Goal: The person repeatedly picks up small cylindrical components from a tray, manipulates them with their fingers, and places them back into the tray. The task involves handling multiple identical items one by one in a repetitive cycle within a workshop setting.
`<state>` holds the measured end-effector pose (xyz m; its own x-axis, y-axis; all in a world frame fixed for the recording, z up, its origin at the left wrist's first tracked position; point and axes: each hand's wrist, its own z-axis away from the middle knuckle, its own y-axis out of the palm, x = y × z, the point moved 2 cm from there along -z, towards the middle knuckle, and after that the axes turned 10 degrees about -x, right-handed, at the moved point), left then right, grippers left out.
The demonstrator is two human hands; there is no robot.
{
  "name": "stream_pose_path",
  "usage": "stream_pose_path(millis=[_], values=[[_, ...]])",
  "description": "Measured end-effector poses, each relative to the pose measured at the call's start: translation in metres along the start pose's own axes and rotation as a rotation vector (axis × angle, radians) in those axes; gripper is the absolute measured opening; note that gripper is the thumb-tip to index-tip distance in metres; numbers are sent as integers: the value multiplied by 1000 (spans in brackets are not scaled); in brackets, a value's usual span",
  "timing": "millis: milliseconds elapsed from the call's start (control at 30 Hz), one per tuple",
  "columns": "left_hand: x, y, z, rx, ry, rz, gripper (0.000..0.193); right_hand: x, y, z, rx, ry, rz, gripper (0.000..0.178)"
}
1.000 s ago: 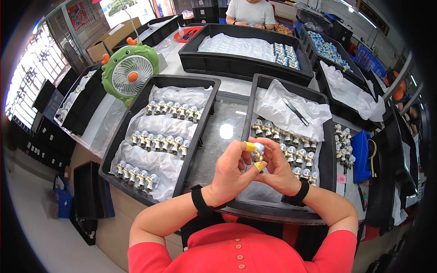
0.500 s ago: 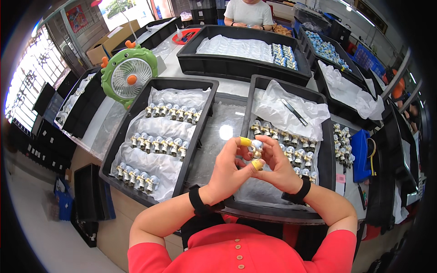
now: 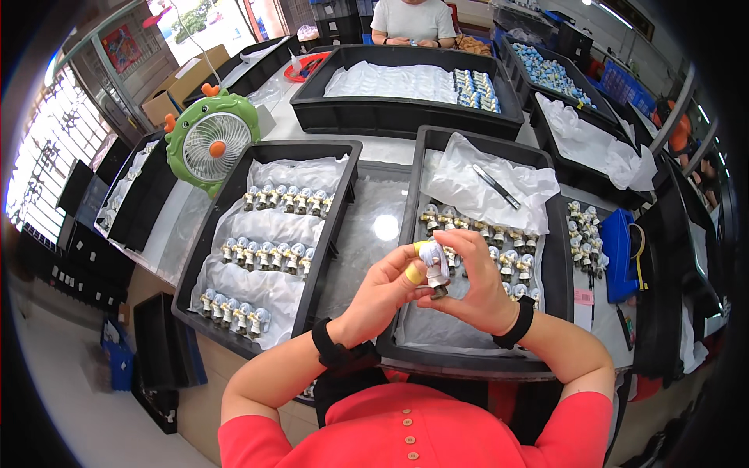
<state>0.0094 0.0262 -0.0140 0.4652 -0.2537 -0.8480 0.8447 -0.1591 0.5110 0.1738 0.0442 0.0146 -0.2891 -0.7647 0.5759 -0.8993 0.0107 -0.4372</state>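
Note:
A small figurine [image 3: 435, 269] with a pale blue-white head, cream body and dark base is held between my two hands, slightly tilted, above the near edge of the right black tray [image 3: 490, 362]. My left hand [image 3: 384, 287], with yellow wraps on thumb and forefinger, pinches it from the left. The fingers of my right hand [image 3: 485, 290] close on it from the right, forefinger near its head and thumb by its base. Similar figurines [image 3: 499, 235] lie in rows on white sheeting in that tray, partly hidden by my hands.
Left of my hands, another black tray [image 3: 306, 300] holds three rows of figurines [image 3: 267, 255]. A dark pen-like tool [image 3: 495, 187] lies on crumpled white sheeting. A green fan [image 3: 212, 139] stands at left, a blue bin [image 3: 620, 253] at right. Across the table sits a person [image 3: 413, 22].
The figurine has been turned and tilted in my hands, its base now lower. My left thumb has shifted from below it to its left side. The whole view has moved slightly.

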Motion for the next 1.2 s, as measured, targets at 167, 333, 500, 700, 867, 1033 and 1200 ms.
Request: stream_pose_path(millis=[167,333,500,700,867,1033,1200], values=[[-5,4,6,59,44,-84,43,2,2,2,-31,-230,87,85],[-9,3,7,210,-31,185,48,5,2,5,-25,-209,70,91],[-12,4,5,264,-22,183,55,2,1,3,-34,-199,64,95],[-23,5,9,204,86,-10,55,5,1,-2,-2,-223,52,95],[-92,-13,30,-8,177,-497,42,6,-4,4,59,-93,39,96],[-147,-71,61,-257,178,-1404,36,6,-8,3,60,-10,15,91],[-115,-144,82,-141,-239,-1723,41,3,-2,4,71,53,-20,86]])
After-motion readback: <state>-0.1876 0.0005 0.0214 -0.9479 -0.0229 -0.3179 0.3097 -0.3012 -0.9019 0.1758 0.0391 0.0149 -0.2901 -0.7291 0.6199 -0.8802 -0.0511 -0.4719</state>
